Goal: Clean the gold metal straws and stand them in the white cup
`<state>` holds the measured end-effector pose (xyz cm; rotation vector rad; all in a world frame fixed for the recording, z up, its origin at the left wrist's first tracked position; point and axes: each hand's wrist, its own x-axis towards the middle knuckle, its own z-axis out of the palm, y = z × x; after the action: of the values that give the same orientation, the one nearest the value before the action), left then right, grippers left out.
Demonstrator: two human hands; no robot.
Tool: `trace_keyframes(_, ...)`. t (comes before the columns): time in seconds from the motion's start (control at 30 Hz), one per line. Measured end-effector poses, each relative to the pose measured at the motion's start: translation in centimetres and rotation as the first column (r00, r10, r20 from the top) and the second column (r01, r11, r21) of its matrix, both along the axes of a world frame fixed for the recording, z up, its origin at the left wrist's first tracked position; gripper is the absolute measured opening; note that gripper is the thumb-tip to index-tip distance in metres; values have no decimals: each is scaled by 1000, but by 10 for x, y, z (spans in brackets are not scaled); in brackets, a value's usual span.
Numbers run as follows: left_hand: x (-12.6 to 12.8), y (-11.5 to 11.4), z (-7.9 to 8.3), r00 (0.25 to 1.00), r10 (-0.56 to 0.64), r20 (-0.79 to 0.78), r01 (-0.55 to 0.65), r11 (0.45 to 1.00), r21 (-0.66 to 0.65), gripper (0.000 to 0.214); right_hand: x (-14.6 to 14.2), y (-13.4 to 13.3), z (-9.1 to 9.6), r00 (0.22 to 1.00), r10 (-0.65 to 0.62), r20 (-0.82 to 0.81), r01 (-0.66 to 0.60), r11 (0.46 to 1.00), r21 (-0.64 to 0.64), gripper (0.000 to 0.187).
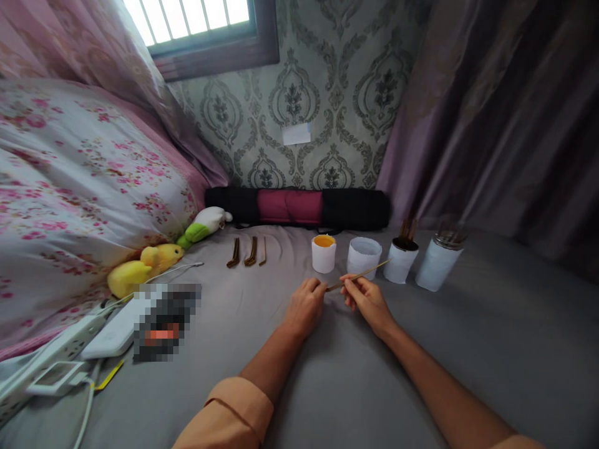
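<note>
A thin light-brown stick (pixel 374 268) slants up to the right between my hands. My right hand (pixel 367 302) pinches it near its middle with thumb and fingers. At the lower end of the stick is my left hand (pixel 306 305), its fingers closed on that end. Just beyond my hands stand a white-wrapped cup with an orange inside (pixel 324 257) and a wider whitish cup (pixel 362 259). Right of these are a white-wrapped cup with brown sticks in it (pixel 401 265) and a taller white-wrapped jar (pixel 435 268) that also holds thin sticks.
Bent brown stick bundles (pixel 251 252) and one thin bent stick (pixel 263 252) lie to the left on the grey sheet (pixel 262 349). Farther left are plush toys (pixel 145 268), a white power bank (pixel 119 330) and a power strip (pixel 60 358). A black-and-maroon roll (pixel 290 207) lies along the wall.
</note>
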<state>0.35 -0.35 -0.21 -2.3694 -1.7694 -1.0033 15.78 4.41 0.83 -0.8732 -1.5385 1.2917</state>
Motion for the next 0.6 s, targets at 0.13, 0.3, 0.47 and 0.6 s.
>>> trace_keyframes(0.13,0,2,-3,996,-18,89,18,1000,4,27,0,1,-1,1000,-1,0,1,1000,-1,34)
trace_keyframes(0.3,0,5,-8,973,-42,228,40,999,12,24,0,1,-2,1000,-9,-17,8,1000,-20,32)
trace_keyframes(0.47,3,6,-8,921,-43,386,71,996,-60,22,0,2,-1,999,-40,-28,39,998,-40,31)
trace_keyframes(0.6,7,8,-8,834,14,552,90,983,-162,23,2,5,-3,997,-72,-27,70,997,-42,29)
